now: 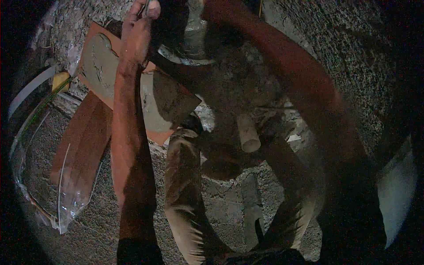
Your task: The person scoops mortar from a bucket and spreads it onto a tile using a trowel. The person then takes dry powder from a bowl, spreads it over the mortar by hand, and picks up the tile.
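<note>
Left hand [137, 35] hangs near 1 smeared board [98, 64].

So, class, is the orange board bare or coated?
Coated: grey paste lies spread over much of the orange board, with bare orange showing along its edges.

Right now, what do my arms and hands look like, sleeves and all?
Your left hand is bare, with no glove that I can make out. The left forearm and right forearm are uncovered too, with dark sleeves toward the lower edge. Your right hand is out of view past the top edge.
</note>
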### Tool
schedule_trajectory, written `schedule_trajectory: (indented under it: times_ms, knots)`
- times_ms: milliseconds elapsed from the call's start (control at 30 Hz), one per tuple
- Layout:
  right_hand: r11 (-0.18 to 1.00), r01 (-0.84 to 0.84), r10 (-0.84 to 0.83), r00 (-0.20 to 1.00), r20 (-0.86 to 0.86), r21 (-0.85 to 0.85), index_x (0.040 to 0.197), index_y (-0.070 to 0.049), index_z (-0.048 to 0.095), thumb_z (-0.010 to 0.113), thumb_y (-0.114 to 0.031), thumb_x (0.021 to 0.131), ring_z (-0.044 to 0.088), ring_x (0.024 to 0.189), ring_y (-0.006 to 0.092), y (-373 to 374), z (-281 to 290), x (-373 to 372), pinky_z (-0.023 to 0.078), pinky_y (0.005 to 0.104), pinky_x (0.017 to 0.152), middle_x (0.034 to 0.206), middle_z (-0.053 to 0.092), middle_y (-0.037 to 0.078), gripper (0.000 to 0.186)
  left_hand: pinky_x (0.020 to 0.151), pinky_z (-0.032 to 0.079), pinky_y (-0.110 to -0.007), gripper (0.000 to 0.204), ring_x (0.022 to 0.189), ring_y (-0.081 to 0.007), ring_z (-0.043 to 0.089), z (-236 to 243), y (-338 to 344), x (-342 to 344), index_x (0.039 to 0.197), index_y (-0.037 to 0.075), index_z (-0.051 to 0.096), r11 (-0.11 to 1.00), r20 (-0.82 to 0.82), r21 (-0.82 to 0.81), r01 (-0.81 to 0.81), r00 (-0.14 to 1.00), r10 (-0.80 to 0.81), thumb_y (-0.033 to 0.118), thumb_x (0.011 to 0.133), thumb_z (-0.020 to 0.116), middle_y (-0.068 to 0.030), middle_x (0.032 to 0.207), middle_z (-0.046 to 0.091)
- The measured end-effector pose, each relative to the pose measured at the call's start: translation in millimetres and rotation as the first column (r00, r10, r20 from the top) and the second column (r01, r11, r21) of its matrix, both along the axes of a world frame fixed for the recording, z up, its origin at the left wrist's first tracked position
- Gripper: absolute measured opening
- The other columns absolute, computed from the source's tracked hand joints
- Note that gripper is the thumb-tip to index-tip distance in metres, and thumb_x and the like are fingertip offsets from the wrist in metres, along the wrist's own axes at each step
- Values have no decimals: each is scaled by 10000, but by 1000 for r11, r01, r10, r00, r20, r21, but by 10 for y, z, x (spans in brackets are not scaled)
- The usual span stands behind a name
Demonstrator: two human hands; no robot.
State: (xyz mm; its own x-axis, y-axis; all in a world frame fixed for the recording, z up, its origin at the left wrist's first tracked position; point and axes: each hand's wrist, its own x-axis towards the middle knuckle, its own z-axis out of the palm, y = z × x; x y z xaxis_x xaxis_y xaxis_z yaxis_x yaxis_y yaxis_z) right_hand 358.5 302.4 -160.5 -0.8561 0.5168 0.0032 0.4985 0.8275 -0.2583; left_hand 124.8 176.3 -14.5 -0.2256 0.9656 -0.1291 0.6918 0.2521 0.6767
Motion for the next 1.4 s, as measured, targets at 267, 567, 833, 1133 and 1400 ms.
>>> schedule_trajectory:
  times_ms: [267,567,833,1133,1400]
  knots:
    - [994,-101,105,990,90,-46,1160,-58,684,761,-348,891,736,968,335,-200,27,260,614,495,817,1070,740,172,403,1065,486,-393,513,1236,-245,607,83,25,129,1427,53,554,939,649,-260,-225,679,343,410,1060,586,-111,1350,636]
    - [987,-99,126,966,225,-125,1210,-50,654,772,-358,890,735,982,341,-554,-99,172,618,489,829,1082,735,175,459,1204,15,-726,431,1462,-331,438,-286,-90,-272,1479,256,577,938,-534,-85,336,779,-328,374,1094,421,-54,1657,381]
    - [999,-42,42,987,154,-1,1209,-62,654,747,-343,901,740,946,348,-55,26,256,620,482,811,1078,733,174,428,1142,-106,-811,472,1503,-280,393,-567,-195,-247,1551,376,455,962,-667,-63,264,706,-238,406,1079,437,-1,1688,332]
    - [1000,20,-19,996,85,-9,1238,-72,649,723,-327,906,741,944,337,214,248,101,618,475,813,1096,730,170,424,1142,-185,-771,469,1520,-223,367,-332,-194,-105,1520,321,514,965,-655,-117,234,713,-252,470,1109,343,2,1645,409]
    - [995,-81,76,994,79,64,1263,-82,645,701,-312,910,741,942,327,-11,207,193,617,469,815,1113,727,166,425,1158,-210,-717,544,1520,-226,358,-37,-131,137,1523,260,526,973,-296,-231,-1,953,-70,545,1112,311,-17,1641,405]
